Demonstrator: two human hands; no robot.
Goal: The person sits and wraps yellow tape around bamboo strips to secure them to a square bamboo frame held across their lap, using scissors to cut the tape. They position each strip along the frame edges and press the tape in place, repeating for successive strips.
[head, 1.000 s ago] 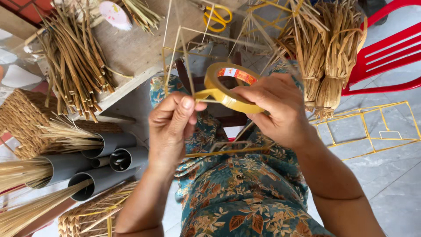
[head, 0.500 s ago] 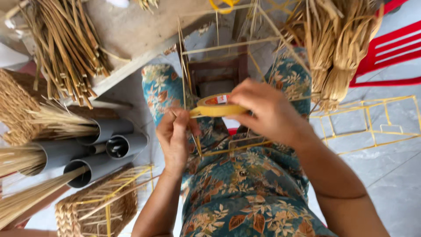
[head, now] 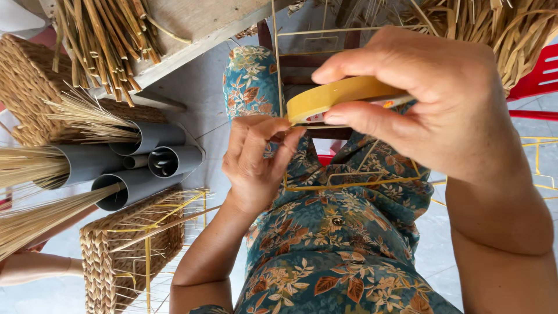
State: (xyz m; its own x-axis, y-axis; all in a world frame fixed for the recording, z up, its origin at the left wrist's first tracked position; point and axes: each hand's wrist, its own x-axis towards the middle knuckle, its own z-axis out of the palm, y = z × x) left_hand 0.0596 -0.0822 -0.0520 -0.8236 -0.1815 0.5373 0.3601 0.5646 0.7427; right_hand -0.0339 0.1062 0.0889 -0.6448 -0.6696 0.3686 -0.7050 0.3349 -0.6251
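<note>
One roll of yellow tape (head: pixel 343 96) sits edge-on in the right hand (head: pixel 430 99), pinched between thumb and fingers above the lap, where half a second earlier it was held lower and farther from the camera. The left hand (head: pixel 256 160) is closed in a pinch just below the roll's left end, against the upright rod of the yellow wire frame (head: pixel 349 183) resting on the floral-clad lap, having stayed at that rod. Outward to the left lie grey pipes (head: pixel 145 157) stuffed with straw, a woven basket (head: pixel 116 250) and reed bundles (head: pixel 104 40) on the tabletop (head: pixel 197 23).
</note>
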